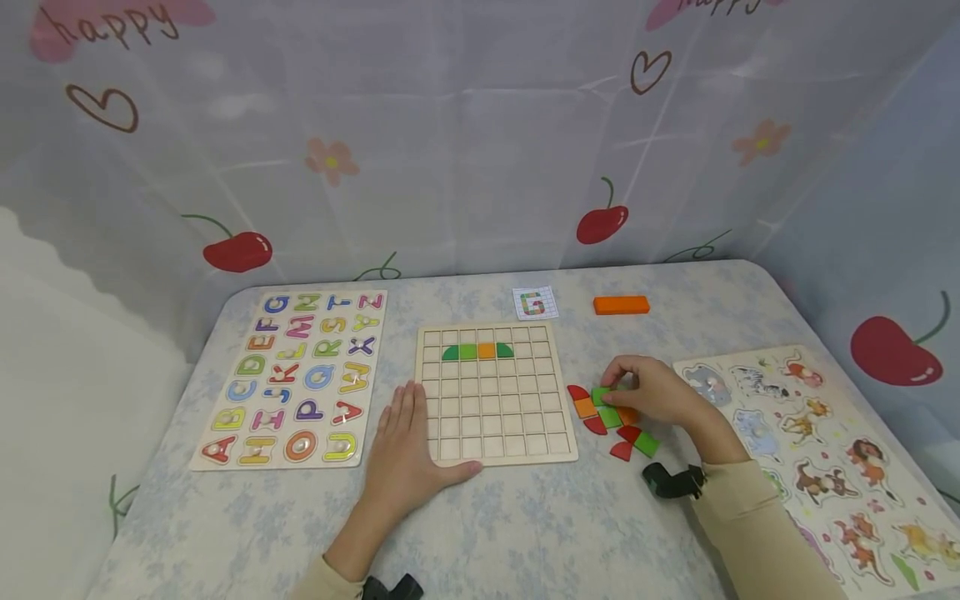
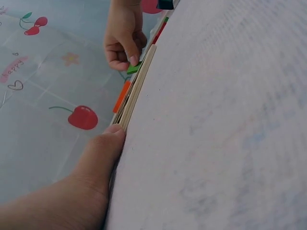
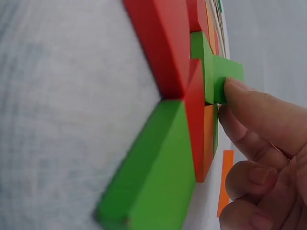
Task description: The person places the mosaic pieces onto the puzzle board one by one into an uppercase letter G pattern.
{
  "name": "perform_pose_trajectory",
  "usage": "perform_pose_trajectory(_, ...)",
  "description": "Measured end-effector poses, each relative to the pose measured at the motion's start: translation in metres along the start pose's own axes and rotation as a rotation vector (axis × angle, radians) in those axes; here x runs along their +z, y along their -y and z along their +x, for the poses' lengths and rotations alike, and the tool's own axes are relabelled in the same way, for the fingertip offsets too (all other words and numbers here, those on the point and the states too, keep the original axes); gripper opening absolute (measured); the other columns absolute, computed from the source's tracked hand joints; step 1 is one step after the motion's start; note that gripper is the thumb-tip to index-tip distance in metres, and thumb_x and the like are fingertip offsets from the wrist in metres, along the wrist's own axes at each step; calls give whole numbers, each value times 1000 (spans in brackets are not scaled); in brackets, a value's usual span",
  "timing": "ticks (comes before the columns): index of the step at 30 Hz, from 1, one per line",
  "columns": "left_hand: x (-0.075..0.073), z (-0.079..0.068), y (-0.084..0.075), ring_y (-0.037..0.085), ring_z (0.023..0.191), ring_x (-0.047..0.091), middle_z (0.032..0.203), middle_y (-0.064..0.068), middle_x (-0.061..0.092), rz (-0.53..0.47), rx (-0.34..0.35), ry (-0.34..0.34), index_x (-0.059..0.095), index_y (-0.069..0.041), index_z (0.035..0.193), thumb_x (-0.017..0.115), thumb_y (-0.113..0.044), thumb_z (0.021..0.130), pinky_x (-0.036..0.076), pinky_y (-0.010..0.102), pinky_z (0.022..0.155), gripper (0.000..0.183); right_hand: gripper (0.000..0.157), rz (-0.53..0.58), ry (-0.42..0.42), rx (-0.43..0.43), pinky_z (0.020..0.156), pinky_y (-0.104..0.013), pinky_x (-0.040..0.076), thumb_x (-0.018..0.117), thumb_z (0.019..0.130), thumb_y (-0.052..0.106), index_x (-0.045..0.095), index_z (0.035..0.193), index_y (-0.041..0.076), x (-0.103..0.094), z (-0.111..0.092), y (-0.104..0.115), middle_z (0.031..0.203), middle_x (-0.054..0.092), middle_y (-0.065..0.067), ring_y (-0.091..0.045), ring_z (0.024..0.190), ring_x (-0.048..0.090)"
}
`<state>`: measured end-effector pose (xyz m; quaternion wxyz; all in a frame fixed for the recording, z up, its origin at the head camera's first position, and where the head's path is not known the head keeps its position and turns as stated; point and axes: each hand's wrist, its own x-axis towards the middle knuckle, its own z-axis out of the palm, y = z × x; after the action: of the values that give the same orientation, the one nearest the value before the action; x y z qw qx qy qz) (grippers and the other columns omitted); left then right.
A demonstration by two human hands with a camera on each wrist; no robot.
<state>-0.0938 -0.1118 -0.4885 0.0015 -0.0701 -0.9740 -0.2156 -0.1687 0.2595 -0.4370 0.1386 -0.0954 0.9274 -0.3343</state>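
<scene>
A wooden grid board (image 1: 498, 407) lies in the middle of the table, with a row of green and orange pieces (image 1: 477, 351) near its top. My left hand (image 1: 405, 454) rests against the board's left edge, fingers straight, thumb along the near edge. To the board's right, my right hand (image 1: 651, 390) pinches a green square block (image 3: 231, 69) between thumb and fingertips, at a pile of loose pieces. Around it lie red curved pieces (image 1: 621, 451), orange blocks (image 1: 584, 407) and other green blocks (image 1: 646, 444). In the right wrist view the pinched block stands tilted above its neighbours.
An alphabet puzzle board (image 1: 285, 454) lies at the left, an animal puzzle board (image 1: 817, 417) at the right. Behind the grid board are a small card (image 1: 535, 303) showing a coloured G pattern and an orange bar (image 1: 621, 306). A printed curtain (image 1: 465, 150) hangs behind the table.
</scene>
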Motion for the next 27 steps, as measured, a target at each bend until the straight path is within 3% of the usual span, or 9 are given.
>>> perform_pose_trajectory(8,0,0,0,28,156,4,168,12,6,1,-6,5,6,-3,159,60,-93,60,12,49,126,144,16,44,79,-57,75,-31,48,65,96,15,66,112,14,-3,6,-5,98,61,-5,-22,89,52)
perform_pose_trajectory(13,1,0,1,28,156,4,168,12,6,-9,-8,-6,7,-3,159,60,-93,59,12,49,126,144,23,37,95,-92,69,-28,47,61,99,15,66,121,15,-4,13,1,105,61,-6,-21,87,51)
perform_pose_trajectory(20,3,0,1,27,156,5,168,11,6,-5,-8,-11,8,-4,159,58,-94,59,12,49,126,144,22,92,87,-111,65,-30,48,66,95,18,64,117,15,6,31,32,101,62,-7,-21,78,54)
perform_pose_trajectory(23,2,0,0,27,157,4,169,10,5,-12,-14,-2,7,-5,160,59,-94,59,12,49,126,144,23,132,82,-111,60,-30,49,72,92,21,64,113,15,16,42,51,97,63,-7,-22,72,54)
perform_pose_trajectory(27,0,-1,0,27,157,4,169,10,6,-14,-18,1,6,-5,160,59,-93,60,12,49,126,144,24,143,75,-133,62,-30,49,75,89,23,65,110,16,35,56,74,92,64,-5,-21,75,55)
